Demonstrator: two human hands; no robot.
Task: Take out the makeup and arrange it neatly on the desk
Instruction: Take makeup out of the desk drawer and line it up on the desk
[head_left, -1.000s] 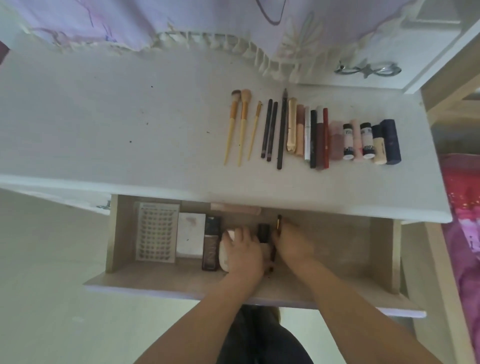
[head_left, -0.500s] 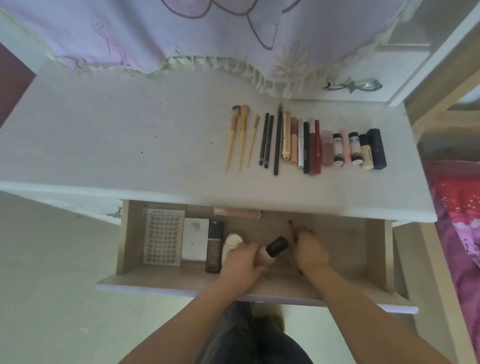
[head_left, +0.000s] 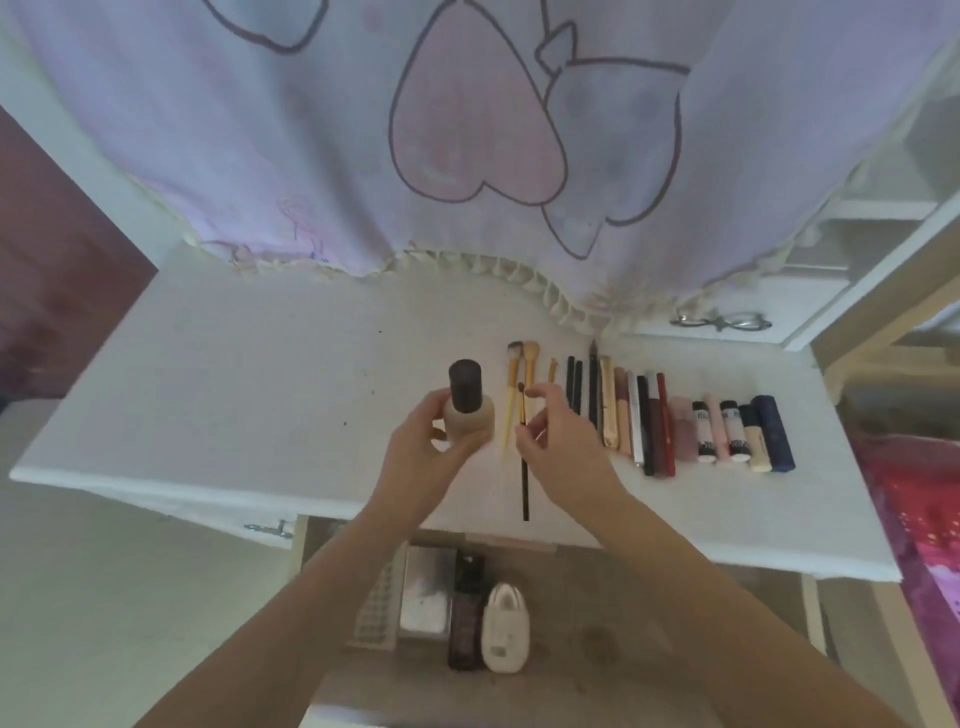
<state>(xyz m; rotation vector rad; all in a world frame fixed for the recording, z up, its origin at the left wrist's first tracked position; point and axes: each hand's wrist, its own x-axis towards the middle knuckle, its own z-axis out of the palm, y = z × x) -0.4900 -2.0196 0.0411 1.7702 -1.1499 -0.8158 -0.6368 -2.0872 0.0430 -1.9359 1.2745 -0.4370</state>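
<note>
White counter (head_left: 218, 374) across the middle of the frame, under a lilac curtain (head_left: 311, 130) printed with a pink heart, frilled hem resting along the counter's far edge. Open drawer (head_left: 623, 649) at lower centre, below the counter's front edge.

Left hand (head_left: 421, 457), centre of frame, curled round a beige foundation bottle (head_left: 469, 415) with a dark cap, bottle upright and over the counter, just left of the brush row. Whether the bottle's base touches the counter: cannot tell.

Right hand (head_left: 563, 441), just right of it, pinching a thin black brush (head_left: 524, 467) between thumb and fingers, small tip pointing up the frame, handle running down to the counter's front edge.

Further right, a neat row: yellow-handled brushes (head_left: 522, 374), dark pencils (head_left: 574, 379), slim tubes and sticks (head_left: 644, 421), then small bottles (head_left: 719, 431) and a navy tube (head_left: 775, 434) at the right end.

In the drawer, lower centre: a dotted sheet (head_left: 376, 613), a pale compact (head_left: 425, 597), a dark palette (head_left: 466, 613) and a white egg-shaped case (head_left: 505, 629), side by side.

Metal glasses (head_left: 722, 321) at upper right, behind the row.
</note>
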